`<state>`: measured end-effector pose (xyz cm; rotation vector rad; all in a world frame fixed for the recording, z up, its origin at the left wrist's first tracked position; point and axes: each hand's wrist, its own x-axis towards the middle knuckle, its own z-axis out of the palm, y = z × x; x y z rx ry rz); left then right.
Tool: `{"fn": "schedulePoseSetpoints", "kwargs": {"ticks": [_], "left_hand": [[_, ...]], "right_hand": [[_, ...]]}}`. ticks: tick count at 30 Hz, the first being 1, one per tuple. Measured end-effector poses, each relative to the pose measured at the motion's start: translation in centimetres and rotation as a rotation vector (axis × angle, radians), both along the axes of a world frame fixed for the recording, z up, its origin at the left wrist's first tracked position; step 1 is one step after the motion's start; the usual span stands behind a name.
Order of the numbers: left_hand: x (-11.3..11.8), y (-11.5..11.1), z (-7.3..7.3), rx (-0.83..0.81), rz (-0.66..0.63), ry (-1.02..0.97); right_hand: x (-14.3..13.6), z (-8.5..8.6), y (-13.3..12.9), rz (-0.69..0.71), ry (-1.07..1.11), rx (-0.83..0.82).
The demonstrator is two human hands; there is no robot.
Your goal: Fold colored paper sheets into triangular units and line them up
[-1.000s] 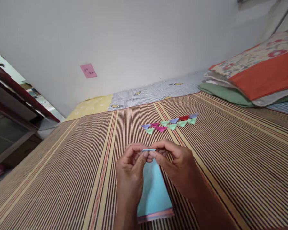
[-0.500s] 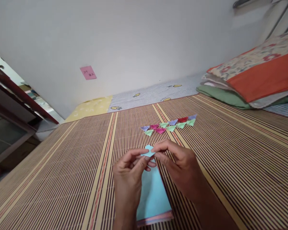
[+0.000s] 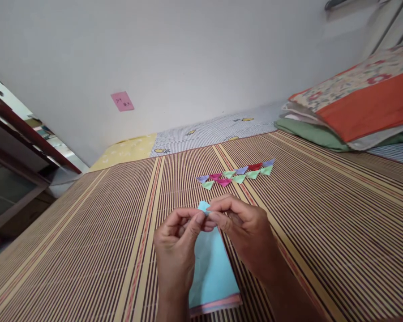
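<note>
A small folded piece of light blue paper [image 3: 204, 206] is pinched between both hands. My left hand [image 3: 179, 239] grips its left side with thumb and fingers, and my right hand [image 3: 243, 228] grips its right side; the fingertips nearly meet and cover much of the paper. Beneath the hands lies a stack of coloured paper [image 3: 215, 268] with a light blue sheet on top. Beyond them, several small folded paper triangles [image 3: 239, 179] in green, pink, purple and red sit in two slanting rows.
A striped mat [image 3: 97, 232] covers the surface. Folded bedding [image 3: 372, 107] is piled at the right. Patterned cloth [image 3: 208, 132] runs along the wall, where a pink note [image 3: 122, 101] is stuck. A dark-framed cabinet [image 3: 10, 179] stands at the left.
Both hands have shifted slightly left, with thumbs and fingers closer together on the blue paper. Less of the paper shows now.
</note>
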<state>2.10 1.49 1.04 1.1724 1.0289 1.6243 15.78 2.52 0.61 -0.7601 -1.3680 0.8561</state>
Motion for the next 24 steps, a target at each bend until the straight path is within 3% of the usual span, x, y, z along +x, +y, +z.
{"fn": "schedulePoseSetpoints", "kwargs": {"ticks": [8,14,20,24], "left_hand": [[0.5,-0.6,0.6,0.045,0.087,0.177],[0.8,-0.7,0.6,0.031,0.135,0.19],[1.0,-0.6,0.4,0.021,0.131,0.166],[0.7,-0.3,0.5,-0.084,0.018,0.031]], "right_hand": [[-0.9,-0.4,-0.2,-0.147,0.031,-0.031],[-1.1,-0.1,-0.4,-0.218,-0.018,-0.049],[-0.9,-0.1,-0.3,-0.31,-0.049,-0.054],[-0.9,-0.2,-0.4,-0.281,-0.018,-0.066]]}}
